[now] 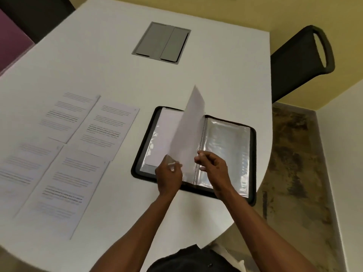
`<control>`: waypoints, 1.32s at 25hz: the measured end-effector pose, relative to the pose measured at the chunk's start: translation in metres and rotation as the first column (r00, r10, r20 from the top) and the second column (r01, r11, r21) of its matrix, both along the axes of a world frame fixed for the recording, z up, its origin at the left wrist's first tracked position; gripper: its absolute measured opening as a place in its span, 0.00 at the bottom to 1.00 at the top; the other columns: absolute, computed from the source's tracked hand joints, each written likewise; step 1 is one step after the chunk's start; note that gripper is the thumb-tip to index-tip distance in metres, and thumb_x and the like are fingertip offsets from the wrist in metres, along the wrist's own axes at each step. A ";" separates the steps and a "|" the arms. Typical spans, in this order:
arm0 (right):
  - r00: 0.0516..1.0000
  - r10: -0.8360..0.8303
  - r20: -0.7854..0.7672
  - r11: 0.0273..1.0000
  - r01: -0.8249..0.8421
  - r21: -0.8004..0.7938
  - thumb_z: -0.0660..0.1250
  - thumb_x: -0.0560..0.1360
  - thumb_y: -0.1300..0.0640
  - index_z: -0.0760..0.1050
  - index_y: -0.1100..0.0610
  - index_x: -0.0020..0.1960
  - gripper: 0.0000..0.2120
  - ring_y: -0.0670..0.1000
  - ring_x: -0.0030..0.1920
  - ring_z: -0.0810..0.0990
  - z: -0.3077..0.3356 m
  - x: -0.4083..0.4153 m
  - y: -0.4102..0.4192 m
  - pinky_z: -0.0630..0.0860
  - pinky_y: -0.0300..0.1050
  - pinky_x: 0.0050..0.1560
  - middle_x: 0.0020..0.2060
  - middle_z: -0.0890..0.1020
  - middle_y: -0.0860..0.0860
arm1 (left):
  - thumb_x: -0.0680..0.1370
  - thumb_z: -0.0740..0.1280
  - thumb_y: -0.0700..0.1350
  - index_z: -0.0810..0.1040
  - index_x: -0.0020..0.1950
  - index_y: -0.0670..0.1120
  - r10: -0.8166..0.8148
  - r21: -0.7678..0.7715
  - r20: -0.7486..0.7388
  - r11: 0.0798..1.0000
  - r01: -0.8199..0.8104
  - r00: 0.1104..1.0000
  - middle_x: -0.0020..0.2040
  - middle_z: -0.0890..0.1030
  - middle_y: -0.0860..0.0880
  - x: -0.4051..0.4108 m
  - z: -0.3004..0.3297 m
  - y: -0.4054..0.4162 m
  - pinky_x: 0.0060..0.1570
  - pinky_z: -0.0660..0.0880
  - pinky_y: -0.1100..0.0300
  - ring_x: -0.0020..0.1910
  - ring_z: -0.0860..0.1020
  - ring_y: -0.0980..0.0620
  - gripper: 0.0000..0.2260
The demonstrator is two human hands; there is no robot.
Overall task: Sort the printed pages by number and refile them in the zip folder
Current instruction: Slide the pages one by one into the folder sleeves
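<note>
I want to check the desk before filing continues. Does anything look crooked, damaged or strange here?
Nothing looks damaged or spilled. The four printed pages lie flat but overlapping and slightly fanned, not squared. In the open zip folder, one sleeve stands upright only because both hands are turning it.

We have one view only, head-mounted, wide-angle, looking forward and steeply down onto the white table point(110, 61). The grey hatch point(162, 43) set in the tabletop sits upper centre; we're close enough that both forearms enter from the bottom edge, below the hatch. Right of the hatch, the frame runs past the table edge to a dark chair point(300, 63) and the floor. Edges bend from lens distortion.
</note>
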State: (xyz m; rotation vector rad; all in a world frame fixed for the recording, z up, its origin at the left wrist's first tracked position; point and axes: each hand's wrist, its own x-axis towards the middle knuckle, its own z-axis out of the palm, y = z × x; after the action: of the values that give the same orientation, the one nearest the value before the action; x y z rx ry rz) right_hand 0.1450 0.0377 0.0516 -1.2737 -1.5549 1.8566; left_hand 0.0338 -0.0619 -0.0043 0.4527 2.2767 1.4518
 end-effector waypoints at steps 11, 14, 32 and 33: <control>0.369 0.478 0.797 0.508 -0.856 0.091 0.59 0.82 0.45 0.52 0.53 0.82 0.32 0.53 0.81 0.50 -0.066 0.006 0.002 0.53 0.48 0.78 0.81 0.52 0.52 | 0.71 0.77 0.46 0.82 0.48 0.45 0.117 -0.211 0.116 0.973 -0.091 0.986 0.43 0.83 0.48 -0.070 -0.051 -0.046 0.48 0.79 0.54 0.42 0.80 0.49 0.10; 0.138 0.487 0.863 0.324 -0.946 -0.031 0.56 0.83 0.44 0.48 0.52 0.82 0.32 0.57 0.81 0.44 -0.079 0.002 -0.003 0.53 0.57 0.79 0.82 0.45 0.52 | 0.71 0.78 0.48 0.72 0.71 0.45 0.094 -0.306 0.051 0.949 -0.074 0.994 0.59 0.79 0.44 -0.073 -0.053 -0.047 0.56 0.74 0.57 0.58 0.78 0.44 0.31; 0.266 0.411 0.872 0.201 -0.959 0.198 0.55 0.82 0.40 0.51 0.55 0.82 0.34 0.60 0.80 0.51 -0.061 -0.023 -0.013 0.53 0.56 0.78 0.80 0.54 0.59 | 0.78 0.69 0.52 0.63 0.78 0.48 -0.312 -0.619 -0.098 0.763 0.188 0.945 0.78 0.56 0.45 -0.066 -0.012 -0.109 0.71 0.63 0.53 0.77 0.56 0.45 0.30; 0.298 0.412 0.861 0.206 -0.951 0.231 0.56 0.82 0.40 0.50 0.55 0.82 0.35 0.60 0.80 0.51 -0.058 -0.027 -0.014 0.53 0.56 0.78 0.80 0.53 0.60 | 0.78 0.68 0.52 0.63 0.78 0.48 -0.325 -0.634 -0.129 0.754 0.174 0.937 0.79 0.55 0.45 -0.064 -0.007 -0.118 0.72 0.62 0.53 0.78 0.54 0.46 0.30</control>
State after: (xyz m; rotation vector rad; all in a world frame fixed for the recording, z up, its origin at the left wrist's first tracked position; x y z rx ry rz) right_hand 0.1182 0.0238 -0.0067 -0.6854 -3.3873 0.6701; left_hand -0.0305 -0.1802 -0.0110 0.7087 2.5724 0.4798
